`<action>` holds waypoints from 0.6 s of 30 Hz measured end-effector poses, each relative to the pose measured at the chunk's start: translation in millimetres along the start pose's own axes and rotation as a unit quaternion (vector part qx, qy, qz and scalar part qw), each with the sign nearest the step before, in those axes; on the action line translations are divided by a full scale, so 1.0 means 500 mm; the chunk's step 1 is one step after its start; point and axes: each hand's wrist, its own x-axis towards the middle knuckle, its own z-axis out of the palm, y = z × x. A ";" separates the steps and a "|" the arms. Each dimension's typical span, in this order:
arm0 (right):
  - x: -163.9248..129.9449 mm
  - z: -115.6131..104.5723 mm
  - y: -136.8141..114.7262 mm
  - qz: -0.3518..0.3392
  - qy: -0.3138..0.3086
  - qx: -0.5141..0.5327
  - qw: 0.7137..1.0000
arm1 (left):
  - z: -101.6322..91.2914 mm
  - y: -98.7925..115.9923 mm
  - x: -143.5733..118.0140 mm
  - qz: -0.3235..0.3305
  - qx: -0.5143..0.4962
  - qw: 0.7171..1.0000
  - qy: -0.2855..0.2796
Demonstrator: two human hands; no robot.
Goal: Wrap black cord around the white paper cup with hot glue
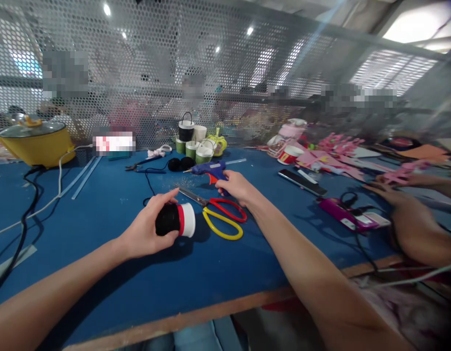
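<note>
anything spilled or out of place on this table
Pale specks are scattered near the tips of the scissors and the nozzle of the glue gun; they look like stray debris on the blue table. Nothing else stands out.

No lettering is legible: the pale label (215, 166) on the centre-frame glue gun (200, 169) is too small.
</note>
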 end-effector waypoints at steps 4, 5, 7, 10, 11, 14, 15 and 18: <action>-0.017 0.001 -0.014 -0.006 -0.031 0.104 0.994 | 0.000 0.008 0.001 -0.007 0.023 1.000 0.016; -0.023 0.000 -0.020 -0.009 -0.040 0.124 0.991 | 0.000 0.010 0.001 -0.012 0.028 0.999 0.023; -0.038 -0.004 -0.035 -0.022 -0.067 0.173 0.982 | 0.000 0.012 0.002 -0.019 0.037 0.998 0.037; -0.065 -0.018 -0.058 -0.060 -0.109 0.228 0.966 | -0.002 0.011 0.004 -0.027 0.038 0.998 0.045; -0.075 -0.025 -0.065 -0.072 -0.120 0.227 0.964 | -0.003 0.009 0.005 -0.032 0.032 0.998 0.044; -0.101 -0.044 -0.081 -0.093 -0.129 0.174 0.972 | -0.007 -0.001 0.008 -0.060 0.007 0.997 0.042; -0.109 -0.050 -0.084 -0.099 -0.128 0.149 0.975 | -0.008 -0.005 0.008 -0.071 -0.003 0.997 0.042; -0.128 -0.060 -0.091 -0.115 -0.124 0.058 0.984 | -0.009 -0.015 0.010 -0.086 -0.027 0.995 0.035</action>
